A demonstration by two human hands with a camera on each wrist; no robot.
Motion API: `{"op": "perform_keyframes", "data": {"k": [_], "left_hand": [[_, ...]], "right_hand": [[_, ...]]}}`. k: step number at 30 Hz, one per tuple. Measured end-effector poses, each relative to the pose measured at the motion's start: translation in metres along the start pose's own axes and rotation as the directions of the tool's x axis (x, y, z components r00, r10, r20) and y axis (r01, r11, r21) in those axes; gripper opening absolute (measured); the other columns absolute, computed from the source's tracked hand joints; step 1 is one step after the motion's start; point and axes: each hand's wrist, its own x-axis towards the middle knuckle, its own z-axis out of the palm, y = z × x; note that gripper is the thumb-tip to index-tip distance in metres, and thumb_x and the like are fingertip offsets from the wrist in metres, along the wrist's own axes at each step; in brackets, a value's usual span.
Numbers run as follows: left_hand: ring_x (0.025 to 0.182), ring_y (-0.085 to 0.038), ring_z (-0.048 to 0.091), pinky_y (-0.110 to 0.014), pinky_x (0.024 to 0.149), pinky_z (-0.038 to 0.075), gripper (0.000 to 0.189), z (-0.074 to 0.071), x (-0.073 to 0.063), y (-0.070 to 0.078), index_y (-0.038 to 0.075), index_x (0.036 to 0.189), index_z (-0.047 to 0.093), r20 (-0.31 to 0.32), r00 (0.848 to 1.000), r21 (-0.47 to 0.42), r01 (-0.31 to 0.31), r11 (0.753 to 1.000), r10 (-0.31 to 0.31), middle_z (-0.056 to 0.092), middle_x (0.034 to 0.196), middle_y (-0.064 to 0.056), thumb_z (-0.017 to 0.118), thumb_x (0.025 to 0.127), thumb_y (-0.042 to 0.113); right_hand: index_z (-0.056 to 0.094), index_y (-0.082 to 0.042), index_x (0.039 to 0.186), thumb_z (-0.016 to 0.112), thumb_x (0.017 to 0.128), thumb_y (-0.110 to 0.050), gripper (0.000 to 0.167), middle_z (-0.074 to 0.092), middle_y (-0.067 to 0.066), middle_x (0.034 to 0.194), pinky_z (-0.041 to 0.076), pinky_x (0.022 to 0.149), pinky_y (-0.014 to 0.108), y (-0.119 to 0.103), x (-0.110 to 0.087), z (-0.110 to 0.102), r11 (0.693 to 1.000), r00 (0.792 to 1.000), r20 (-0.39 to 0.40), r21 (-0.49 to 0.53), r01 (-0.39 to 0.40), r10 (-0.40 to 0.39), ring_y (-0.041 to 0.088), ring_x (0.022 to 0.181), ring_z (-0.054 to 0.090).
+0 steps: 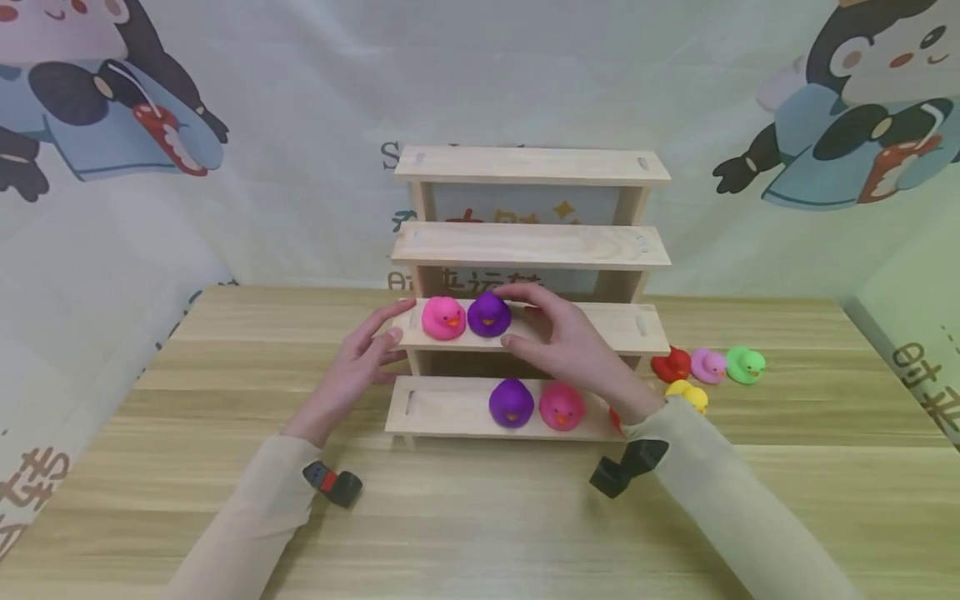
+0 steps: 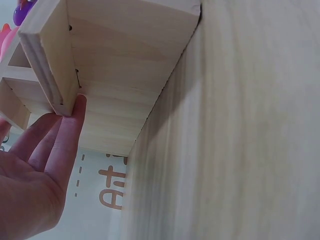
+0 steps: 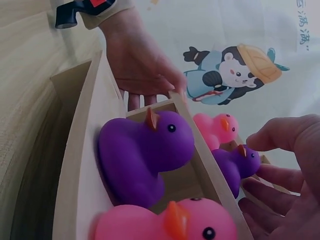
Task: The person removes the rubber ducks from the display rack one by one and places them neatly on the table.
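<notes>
A tiered wooden shelf (image 1: 528, 246) stands on the table. On its second step from the bottom sit a pink rubber duck (image 1: 442, 318) and, right beside it, a purple rubber duck (image 1: 489, 315). My right hand (image 1: 558, 329) pinches this purple duck from the right, thumb in front and a finger behind. My left hand (image 1: 360, 358) touches the left end of that step; in the left wrist view its fairly straight fingers (image 2: 65, 145) meet the board. Another purple duck (image 1: 512, 404) and a deep pink duck (image 1: 562, 406) sit on the bottom step; a red one there is mostly hidden by my right wrist.
Right of the shelf, on the wooden table (image 1: 480, 517), are a red duck (image 1: 671, 365), a light purple duck (image 1: 708, 365), a green duck (image 1: 746, 365) and yellow (image 1: 690, 397), partly covered by my sleeve. A printed cloth (image 1: 300, 125) hangs behind.
</notes>
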Motion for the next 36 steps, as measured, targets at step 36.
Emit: {"op": "perform_keyframes", "data": {"k": [36], "left_hand": [[0.119,-0.050,0.049,-0.057,0.087,0.050,0.046,0.001,0.001,-0.001,0.023,0.150,0.036,-0.008,1.000,-0.001,0.006,1.000,-0.006,0.023,0.156,-0.010,0.040,0.105,0.032]], "right_hand": [[0.062,-0.011,0.119,0.073,0.087,-0.014,0.034,0.064,0.001,0.115,0.045,0.094,0.036,-0.004,-0.003,-0.001,0.997,0.996,-0.083,-0.065,-0.048,0.043,0.016,0.108,0.057]]}}
